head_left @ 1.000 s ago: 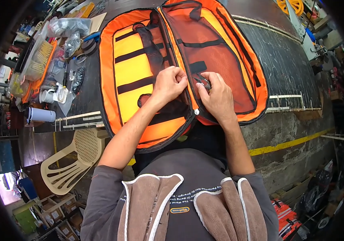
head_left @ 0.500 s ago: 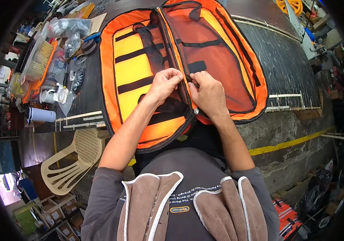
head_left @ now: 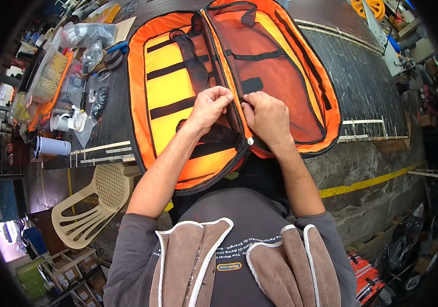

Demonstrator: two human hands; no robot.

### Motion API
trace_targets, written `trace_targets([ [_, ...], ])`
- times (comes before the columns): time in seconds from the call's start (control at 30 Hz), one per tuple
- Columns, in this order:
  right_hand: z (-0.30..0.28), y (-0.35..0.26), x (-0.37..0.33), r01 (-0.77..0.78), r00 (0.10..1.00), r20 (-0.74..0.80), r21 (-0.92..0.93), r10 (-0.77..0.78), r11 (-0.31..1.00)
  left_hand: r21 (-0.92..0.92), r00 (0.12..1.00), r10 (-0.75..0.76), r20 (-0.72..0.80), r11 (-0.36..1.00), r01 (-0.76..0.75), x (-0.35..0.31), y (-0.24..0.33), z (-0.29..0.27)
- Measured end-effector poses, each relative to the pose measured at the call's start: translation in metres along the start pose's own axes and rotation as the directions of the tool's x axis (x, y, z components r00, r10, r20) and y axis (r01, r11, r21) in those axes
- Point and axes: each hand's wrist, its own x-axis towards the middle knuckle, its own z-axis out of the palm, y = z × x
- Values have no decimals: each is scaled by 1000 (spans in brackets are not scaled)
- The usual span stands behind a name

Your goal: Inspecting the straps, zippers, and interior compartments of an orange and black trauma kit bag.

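Observation:
An orange bag (head_left: 136, 102) with a yellow lining lies spread open before me, its two halves joined along an orange-and-black middle strip (head_left: 222, 61). Black straps cross the left half, where a dark mesh piece (head_left: 193, 61) is bunched. Dark see-through mesh (head_left: 275, 77) covers the right half. At the strip, my left hand (head_left: 211, 108) is closed in a pinch; what its fingertips hold is too small to make out. Just across the strip, my right hand (head_left: 268, 116) is closed with curled fingers at the black edging beside the mesh. A white end piece (head_left: 250, 140) shows below the hands.
Plastic bags, tubs and tools crowd the dark table's left side, with a white cylinder (head_left: 53, 147) near its edge. Below stands a beige plastic chair (head_left: 109, 192). White rulers (head_left: 364, 123) lie at the table's right front. A yellow line (head_left: 367, 181) crosses the floor.
My right hand has shifted slightly to the right and turned a little, its fingers remaining curled at the edging. The left hand keeps its pinch in nearly the same place.

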Motion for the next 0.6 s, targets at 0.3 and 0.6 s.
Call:
trace_targets([
  [0.3, 27, 33, -1, -373, 913, 32, 470, 407, 800, -332, 878, 268, -397, 850, -409, 3, 42, 9],
  [0.6, 26, 25, 0, -523, 851, 284, 383, 442, 762, 421, 946, 319, -63, 868, -265, 2, 7, 4],
])
